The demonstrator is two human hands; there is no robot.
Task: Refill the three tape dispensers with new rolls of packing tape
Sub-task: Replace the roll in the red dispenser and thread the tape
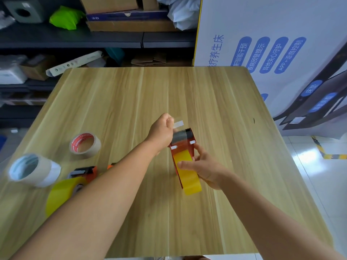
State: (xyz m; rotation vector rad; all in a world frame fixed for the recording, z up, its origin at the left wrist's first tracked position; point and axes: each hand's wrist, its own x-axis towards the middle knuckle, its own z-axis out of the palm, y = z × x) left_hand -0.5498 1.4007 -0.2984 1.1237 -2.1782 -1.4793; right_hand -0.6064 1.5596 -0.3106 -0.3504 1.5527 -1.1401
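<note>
A red tape dispenser (183, 147) loaded with a yellow roll of tape (188, 178) stands on the middle of the wooden table (216, 102). My right hand (203, 167) grips the dispenser and roll from the right side. My left hand (162, 131) pinches the free tape end (178, 124), pulled up past the toothed blade. At the left lie a second orange dispenser (85, 172) holding a yellow roll (62, 195), partly hidden by my left forearm, a clear roll with a red core (85, 145) and a white-cored clear roll (33, 169).
Dark shelves (75, 39) with cardboard boxes, a green bag and other packages stand behind the table. A white printed board (262, 44) leans at the back right. Tiled floor shows on the right.
</note>
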